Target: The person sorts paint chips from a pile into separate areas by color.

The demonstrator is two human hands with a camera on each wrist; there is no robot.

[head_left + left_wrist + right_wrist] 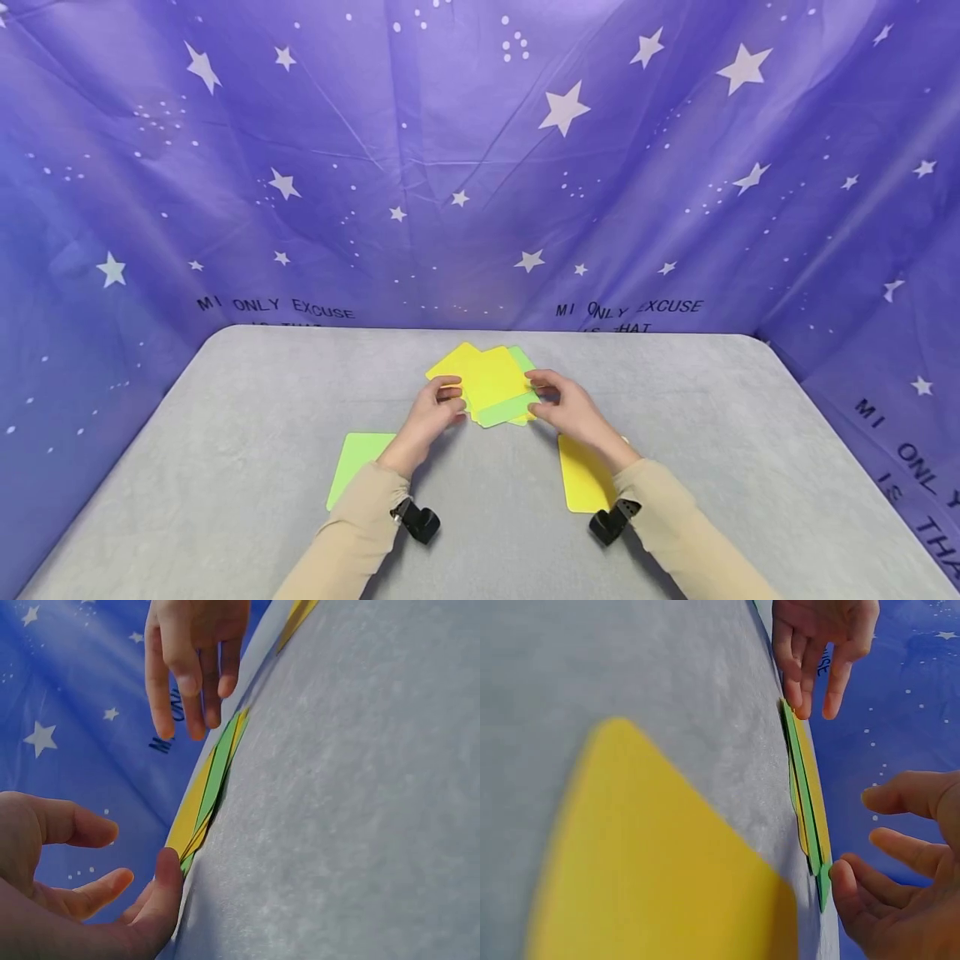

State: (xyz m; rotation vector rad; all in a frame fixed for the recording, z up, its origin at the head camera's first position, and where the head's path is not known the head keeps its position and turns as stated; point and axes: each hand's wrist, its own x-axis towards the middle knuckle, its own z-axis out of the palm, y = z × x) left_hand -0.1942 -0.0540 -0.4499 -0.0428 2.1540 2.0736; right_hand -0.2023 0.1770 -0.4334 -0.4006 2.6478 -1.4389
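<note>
A loose, overlapping pile of yellow cards and green cards with rounded corners lies toward the back of the table. At its left side is my left hand, thumb and fingers apart, with the thumb tip right at the pile's edge in the left wrist view. My right hand is at the opposite side, fingers loosely bent and spread; in the right wrist view its thumb is close to a green corner. Neither hand grips a card. Seen from the wrists, the pile is a thin, edge-on stack.
One green card lies on the grey table by my left forearm. Another yellow card lies partly under my right wrist in the head view. A purple curtain with white stars hangs behind the table's back edge.
</note>
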